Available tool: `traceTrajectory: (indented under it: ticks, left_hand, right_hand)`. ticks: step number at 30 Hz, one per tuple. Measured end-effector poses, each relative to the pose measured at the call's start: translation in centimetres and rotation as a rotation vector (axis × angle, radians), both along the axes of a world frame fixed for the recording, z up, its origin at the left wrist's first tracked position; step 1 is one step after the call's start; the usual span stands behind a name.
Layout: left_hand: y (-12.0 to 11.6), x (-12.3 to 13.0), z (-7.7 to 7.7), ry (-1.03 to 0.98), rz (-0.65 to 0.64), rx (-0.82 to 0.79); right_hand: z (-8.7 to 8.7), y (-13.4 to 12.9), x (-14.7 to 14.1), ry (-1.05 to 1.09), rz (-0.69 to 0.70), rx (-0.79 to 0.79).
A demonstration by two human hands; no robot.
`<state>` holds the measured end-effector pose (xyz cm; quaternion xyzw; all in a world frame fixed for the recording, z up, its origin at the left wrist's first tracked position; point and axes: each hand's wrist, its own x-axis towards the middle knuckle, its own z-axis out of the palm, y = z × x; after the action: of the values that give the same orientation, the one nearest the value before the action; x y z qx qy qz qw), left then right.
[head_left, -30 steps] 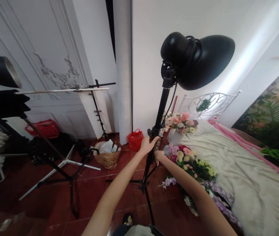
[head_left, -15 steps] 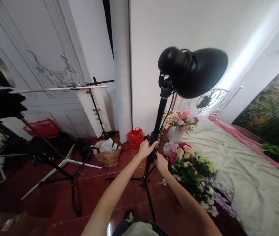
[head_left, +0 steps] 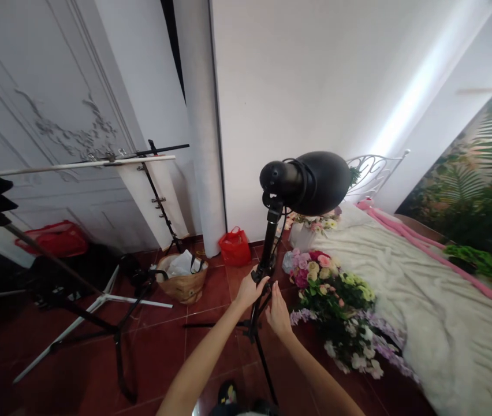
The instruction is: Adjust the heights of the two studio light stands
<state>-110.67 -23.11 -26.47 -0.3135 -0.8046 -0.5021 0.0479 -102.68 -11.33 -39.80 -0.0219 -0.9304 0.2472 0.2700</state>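
A black light stand rises from the floor in front of me, topped by a studio lamp with a black dish reflector facing right. My left hand is wrapped around the stand at a black clamp collar, thumb lying across the front. On the other side, my right hand is beside the pole with its fingers stretched out and pointing up. Whether those fingertips touch the collar I cannot tell. A thin cable hangs from the lamp along the pole. The stand's legs spread over the red tiles below.
Artificial flowers crowd the floor right of the stand, against a bed with a cream blanket. Leftward are a red bag, a wicker basket, a white stand leg and a horizontal white pole.
The lamp has come down closer to my hands, the pole above the collar showing shorter. My right hand's fingers have straightened from their curl by the stand. My view has shifted slightly.
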Motion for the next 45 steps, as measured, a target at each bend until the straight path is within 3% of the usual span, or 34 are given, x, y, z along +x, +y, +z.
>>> traceTrajectory:
  ticks: [4, 8, 11, 14, 18, 22, 26, 33, 42, 45]
  left_hand:
    - [0.3, 0.3, -0.9, -0.042, 0.05, 0.06]
    - [-0.3, 0.2, -0.6, -0.025, -0.029, 0.033]
    - [-1.2, 0.2, -1.2, -0.014, -0.037, -0.027]
    - [-1.5, 0.2, -2.8, -0.022, -0.015, -0.071]
    - [-0.3, -0.7, -4.6, -0.146, -0.068, -0.026]
    - [1.8, -1.8, -5.2, -0.336, -0.067, 0.187]
    - [3.3, -2.3, -5.3, -0.415, 0.01, 0.299]
    - [3.9, -2.0, -6.1, -0.472, 0.163, 0.281]
    - [4.0, -2.0, -7.1, -0.419, 0.207, 0.186]
    - [4.0, -1.9, -6.9, -0.43, 0.201, 0.207]
  right_hand:
    - [-1.3, 0.0, 1.3, -0.03, 0.021, -0.032]
    - [-0.9, 0.0, 2.3, 0.023, -0.011, -0.16]
    - [1.5, -0.2, 1.7, 0.144, -0.05, -0.325]
    - [5.4, -0.6, -0.2, 0.229, -0.012, -0.481]
    - [9.6, -1.2, -3.5, 0.159, 0.075, -0.585]
    - [11.2, -1.4, -5.9, 0.017, 0.141, -0.578]
    - [12.1, -1.7, -6.6, -0.044, 0.051, -0.555]
    - [15.3, -1.9, -6.7, -0.015, -0.001, -0.463]
    - [23.0, -0.8, -7.7, 0.08, 0.011, -0.385]
    - [23.4, -0.8, -7.6, 0.08, 0.018, -0.374]
